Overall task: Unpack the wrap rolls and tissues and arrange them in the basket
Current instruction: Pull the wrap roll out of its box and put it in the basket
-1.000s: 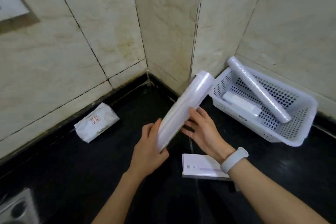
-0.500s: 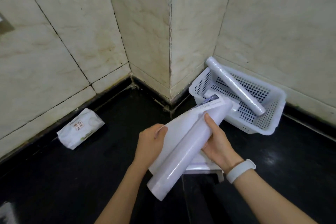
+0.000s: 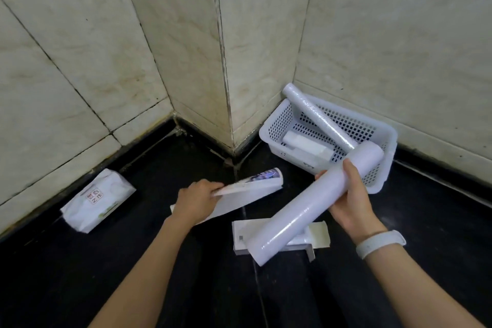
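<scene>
Head view
Right hand (image 3: 351,200): wrapped around the upper part of a bare wrap roll (image 3: 314,202), fingers closed on it.
Roll's long axis: runs on a slant from low and near the person, over a white carton (image 3: 239,237) on the dark floor, up to its far end, which hangs over the basket's near rim.
Left hand (image 3: 197,200): closed on a sheet of loose packaging (image 3: 239,192), one edge curled and printed; it is held clear of the roll, to the left.
Basket (image 3: 277,125): white, perforated, set in the floor's far right corner against the tiled wall; one long roll (image 3: 319,117) leans across it with its far end sticking above the back rim, and a shorter white roll (image 3: 306,145) lies on its floor.
Tissue pack (image 3: 98,198): unopened, on the floor by the left wall, well apart from the basket.
Deciding relation: the basket lies just beyond the held roll's far end, on the right hand's side, so that hand looks best placed to lay it in, probably turned along the basket's length.
Left to do, as I judge it: this roll, then the tissues.
</scene>
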A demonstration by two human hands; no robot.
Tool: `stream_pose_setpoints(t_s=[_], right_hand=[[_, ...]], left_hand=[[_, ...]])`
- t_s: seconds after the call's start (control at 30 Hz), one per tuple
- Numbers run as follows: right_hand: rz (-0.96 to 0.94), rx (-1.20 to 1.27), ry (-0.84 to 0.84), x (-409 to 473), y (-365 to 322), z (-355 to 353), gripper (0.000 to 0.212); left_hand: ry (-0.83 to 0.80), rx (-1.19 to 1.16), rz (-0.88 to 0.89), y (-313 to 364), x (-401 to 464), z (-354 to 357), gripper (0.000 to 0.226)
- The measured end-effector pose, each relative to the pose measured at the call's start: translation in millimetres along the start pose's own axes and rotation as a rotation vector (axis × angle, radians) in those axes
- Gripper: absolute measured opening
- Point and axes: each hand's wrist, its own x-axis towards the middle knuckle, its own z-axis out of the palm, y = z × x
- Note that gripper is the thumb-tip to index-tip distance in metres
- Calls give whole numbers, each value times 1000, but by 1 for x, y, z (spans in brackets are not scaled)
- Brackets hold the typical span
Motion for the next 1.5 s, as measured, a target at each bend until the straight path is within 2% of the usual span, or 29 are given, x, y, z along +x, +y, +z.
stream_pose_setpoints(t_s=[0.07, 0.1, 0.17, 0.27, 0.3, 0.37, 0.43, 0.53, 0.6, 0.73, 0.77, 0.83, 0.9, 0.97, 1.1, 1.23, 1.33, 1.4, 1.5], right_hand=[[-46, 8, 0, 2, -6, 3, 43], [-62, 7, 0, 3, -9, 4, 45], [-77, -4, 9, 5, -18, 8, 49], [-119, 8, 10, 12, -41, 13, 38], [-148, 19, -5, 15, -52, 17, 33], [-227, 30, -56, 21, -75, 25, 32], [-285, 36, -127, 26, -98, 34, 43], [-398, 42, -263, 34, -127, 45, 40], [-458, -77, -328, 41, -136, 47, 34], [-439, -463, -313, 63, -131, 38, 47], [-471, -535, -287, 70, -131, 36, 48], [-608, -699, -226, 84, -139, 32, 52], [-741, -927, -191, 101, -150, 30, 59], [-791, -1155, -216, 116, -152, 31, 64], [-800, -1437, -361, 139, -125, 38, 60], [-634, -1619, -353, 161, -93, 41, 59], [-562, -1787, -336, 172, -73, 38, 63], [-627, -1932, -303, 177, -58, 33, 62], [-780, -2045, -135, 185, -47, 26, 59]], left_hand=[[-248, 42, 9, 4, 5, 7, 70], [-276, 19, 23, 8, 7, 10, 77], [-145, -115, 79, 20, 10, 14, 74], [117, -457, 193, 50, 17, 2, 50], [115, -553, 224, 63, 20, -5, 45], [6, -694, 305, 92, 26, -19, 46], [-68, -641, 418, 119, 32, -28, 58], [48, -539, 491, 152, 44, -29, 61], [65, -623, 468, 168, 50, -24, 61], [-78, -772, 487, 191, 63, -6, 58], [-95, -710, 515, 192, 69, -2, 56], [-25, -380, 526, 185, 89, 5, 55], [85, -104, 430, 171, 110, 10, 57], [163, 9, 331, 156, 125, 17, 56], [274, 102, 259, 136, 133, 39, 60], [393, 79, 306, 132, 130, 49, 66], [420, 59, 318, 129, 128, 52, 64], [424, 45, 336, 129, 128, 52, 61], [428, 48, 342, 132, 132, 50, 59]])
